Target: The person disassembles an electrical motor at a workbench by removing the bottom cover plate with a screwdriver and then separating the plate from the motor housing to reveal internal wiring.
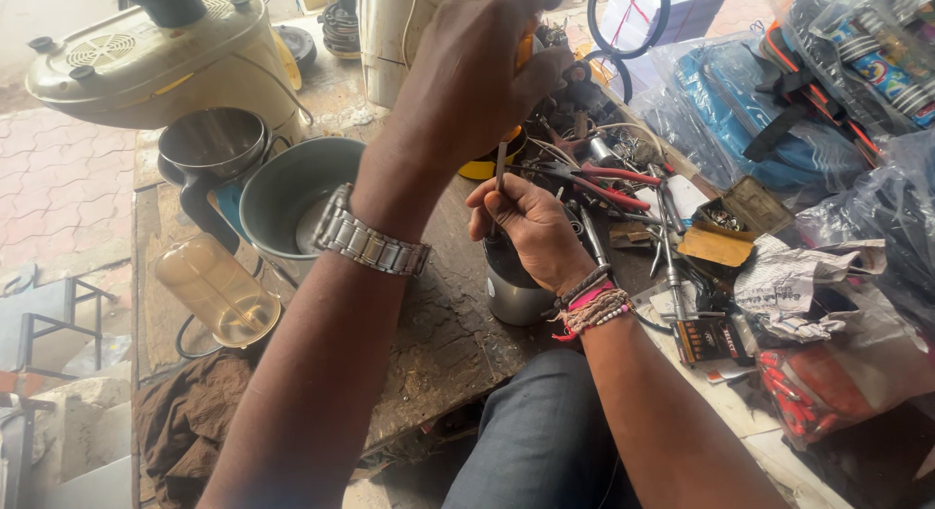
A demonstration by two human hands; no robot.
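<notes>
I read this as mid-unscrewing: left hand [482,66] closed on orange-handled screwdriver [523,51]; right hand [526,222] clamped round steel canister [511,290] on bench [438,334]; next needs steady downward twist.

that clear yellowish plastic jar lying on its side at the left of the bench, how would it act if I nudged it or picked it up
The plastic jar lies on its side and looks round, so a nudge would probably roll it, perhaps toward the bench edge close by. It looks empty and thin-walled, so likely light. The smooth surface might be slippery, and a hard squeeze could crack it.
</notes>
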